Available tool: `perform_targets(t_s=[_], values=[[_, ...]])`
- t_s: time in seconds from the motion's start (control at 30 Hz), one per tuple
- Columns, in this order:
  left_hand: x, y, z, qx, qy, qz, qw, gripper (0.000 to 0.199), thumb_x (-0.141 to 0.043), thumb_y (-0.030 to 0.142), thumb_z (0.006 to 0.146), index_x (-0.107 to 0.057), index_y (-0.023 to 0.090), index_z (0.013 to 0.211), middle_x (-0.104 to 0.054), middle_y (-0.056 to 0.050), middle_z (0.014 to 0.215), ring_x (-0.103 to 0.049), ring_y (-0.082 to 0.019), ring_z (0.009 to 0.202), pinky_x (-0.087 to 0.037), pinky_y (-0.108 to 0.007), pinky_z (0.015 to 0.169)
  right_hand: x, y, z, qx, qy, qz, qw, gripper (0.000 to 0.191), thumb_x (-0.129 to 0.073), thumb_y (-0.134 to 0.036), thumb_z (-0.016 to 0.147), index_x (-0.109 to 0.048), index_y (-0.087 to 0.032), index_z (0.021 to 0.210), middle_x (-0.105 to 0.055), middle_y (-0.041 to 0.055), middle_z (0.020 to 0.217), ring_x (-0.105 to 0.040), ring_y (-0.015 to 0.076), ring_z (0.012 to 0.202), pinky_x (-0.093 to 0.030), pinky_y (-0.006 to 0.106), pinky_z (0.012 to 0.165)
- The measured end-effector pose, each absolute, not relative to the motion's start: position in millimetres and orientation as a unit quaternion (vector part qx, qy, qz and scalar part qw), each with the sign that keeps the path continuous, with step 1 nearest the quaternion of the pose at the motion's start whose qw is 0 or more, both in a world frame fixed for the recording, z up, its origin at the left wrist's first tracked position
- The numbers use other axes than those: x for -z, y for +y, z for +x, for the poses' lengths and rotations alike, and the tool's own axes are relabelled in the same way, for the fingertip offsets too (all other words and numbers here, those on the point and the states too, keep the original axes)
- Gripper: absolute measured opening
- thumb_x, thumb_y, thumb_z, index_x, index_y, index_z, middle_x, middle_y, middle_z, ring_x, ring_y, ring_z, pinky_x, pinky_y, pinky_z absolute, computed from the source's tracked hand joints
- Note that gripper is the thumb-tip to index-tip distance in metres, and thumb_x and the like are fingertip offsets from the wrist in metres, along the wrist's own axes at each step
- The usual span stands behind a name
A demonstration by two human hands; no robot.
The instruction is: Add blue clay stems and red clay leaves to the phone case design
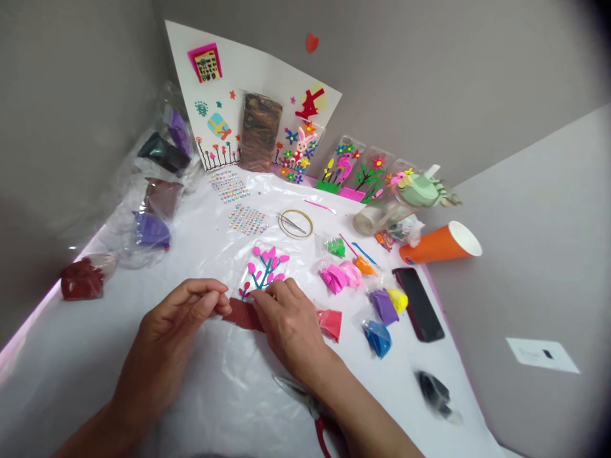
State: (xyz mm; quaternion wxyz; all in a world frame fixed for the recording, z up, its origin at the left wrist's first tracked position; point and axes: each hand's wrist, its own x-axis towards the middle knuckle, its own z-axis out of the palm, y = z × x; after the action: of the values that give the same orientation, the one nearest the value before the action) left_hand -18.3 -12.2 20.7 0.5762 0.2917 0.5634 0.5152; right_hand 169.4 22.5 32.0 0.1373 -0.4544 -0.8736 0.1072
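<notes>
A clear phone case [244,280] lies in front of me, decorated with pink tulips [272,257] on teal stems and a small red flower. Brown clay [241,314] covers its near end. My left hand [174,324] hovers at the left of the case, thumb and fingers pinched together; whatever is between them, if anything, is too small to name. Bent over the brown end, my right hand [293,324] has its fingertips down on the case and clay. Its curled fingers hide the right part of the brown area, and I cannot make out what they pinch.
Scissors [298,389] lie partly under my right forearm. Bagged clay, including a red pack [330,324] and a blue pack [377,337], a phone [419,304], an orange cup [429,247] and a bottle [389,210] stand right. Gem sheets [248,219] and decorated cases [340,165] are behind.
</notes>
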Motion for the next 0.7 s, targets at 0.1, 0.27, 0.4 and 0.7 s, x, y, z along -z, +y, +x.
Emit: perform_targets(t_s=[0.1,0.27,0.4,0.7], values=[[-20.1,-13.0,-19.0,-0.518,0.565,0.286,0.576,0.023,-0.075,0.049,0.087,-0.071,0.029,0.097,-0.071,0.004,0.087,-0.064,-0.016,0.087,-0.049,-0.022,0.084,-30.4,18.0,170.1,-0.090,-0.884,-0.445,0.108,0.019,-0.051,-0.017,0.105,-0.069,-0.020,0.110,-0.064,0.0059,0.089,-0.052,0.0223,0.083,-0.043,0.034,0.070],[-18.5,-14.1,-19.8,-0.511,0.568,0.292,0.575,0.025,-0.074,0.052,0.087,-0.071,0.031,0.099,-0.071,0.005,0.089,-0.065,-0.015,0.090,-0.048,-0.020,0.086,-25.7,18.3,168.1,-0.076,-0.891,-0.438,0.091,0.018,-0.052,-0.017,0.105,-0.068,-0.019,0.113,-0.063,0.0064,0.090,-0.051,0.0229,0.082,-0.044,0.034,0.071],[-19.1,-13.5,-19.3,-0.507,0.569,0.297,0.575,0.022,-0.073,0.051,0.088,-0.070,0.032,0.098,-0.071,0.007,0.088,-0.064,-0.014,0.090,-0.048,-0.018,0.086,-25.4,20.1,167.4,-0.081,-0.897,-0.429,0.076,0.013,-0.056,-0.015,0.103,-0.069,-0.017,0.106,-0.063,0.0065,0.090,-0.051,0.0226,0.082,-0.044,0.034,0.070],[-20.0,-13.7,-18.9,-0.511,0.563,0.289,0.581,0.024,-0.074,0.051,0.087,-0.070,0.030,0.097,-0.072,0.006,0.086,-0.064,-0.014,0.088,-0.048,-0.019,0.084,-26.6,23.9,171.4,-0.173,-0.855,-0.458,0.172,0.025,-0.047,-0.017,0.106,-0.072,-0.018,0.109,-0.066,0.0080,0.093,-0.054,0.0216,0.088,-0.046,0.032,0.077]])
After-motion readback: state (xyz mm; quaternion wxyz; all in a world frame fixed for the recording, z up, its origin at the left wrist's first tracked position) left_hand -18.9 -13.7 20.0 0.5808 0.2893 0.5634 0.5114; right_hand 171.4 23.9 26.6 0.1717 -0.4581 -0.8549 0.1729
